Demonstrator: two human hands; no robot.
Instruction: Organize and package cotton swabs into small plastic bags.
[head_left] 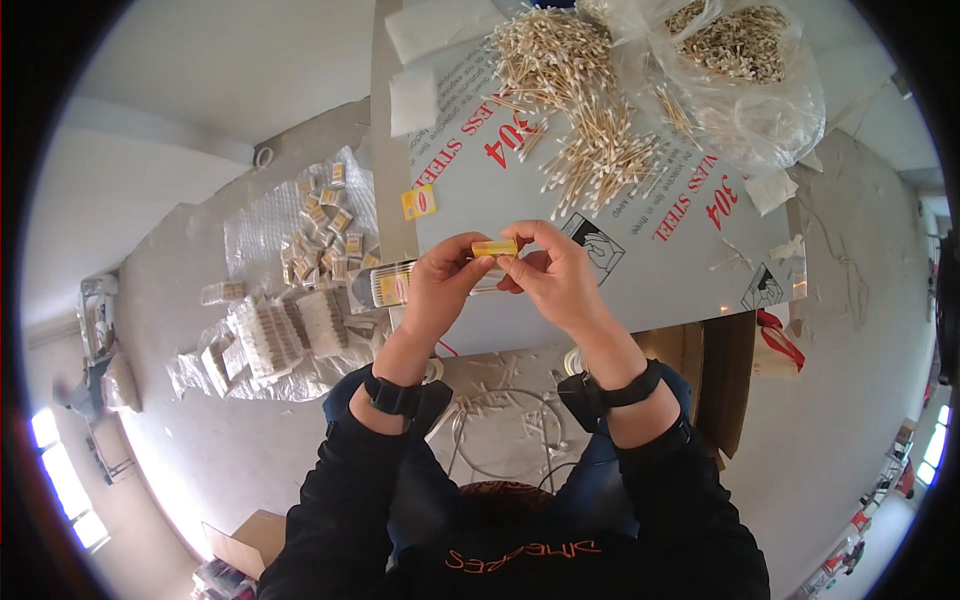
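Above the table's near edge, my left hand (441, 286) and my right hand (556, 274) pinch a small yellow card (494, 248) between thumbs and fingers. It looks narrow, perhaps folded; I cannot tell. Pale tips, seemingly cotton swabs, show in part beneath my hands. Beside my left wrist lies a pack of cotton swabs (388, 285) with a yellow label, partly covered by that hand. Farther up, a flat yellow card (419, 202) rests at the table's left side. A big heap of loose cotton swabs (555, 60) spreads across the far part of the table.
A clear plastic bag (745, 125) full of swabs stands at the far right of the film-covered table (470, 320). On the floor to the left, small packs (322, 220) and stacked packs (265, 335) lie on bubble wrap. A cardboard box (725, 385) is below the table's right edge.
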